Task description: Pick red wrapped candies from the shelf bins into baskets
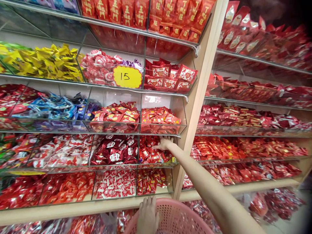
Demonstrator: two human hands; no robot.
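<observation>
A pink perforated plastic basket (179, 204) is at the bottom centre, below the shelf edge. My left hand (147, 216) is closed on its left rim, fingers pointing up toward the shelf and thumb hidden. Stretched forward, my right hand (165, 143) reaches into a clear-walled compartment of small red-wrapped candies (148, 151). Its fingers are apart, thumb out to the left, just over the candies; contact with them cannot be made out. Dark red packets with white labels (117, 150) fill the compartment to the left.
Clear dividers and shelf fronts split the rows of wrapped sweets. A yellow sign marked 15 (128, 77) hangs above. A wooden upright (195, 97) separates the right-hand shelves. Under the bottom wooden ledge (73, 209) lie bagged red sweets (280, 201).
</observation>
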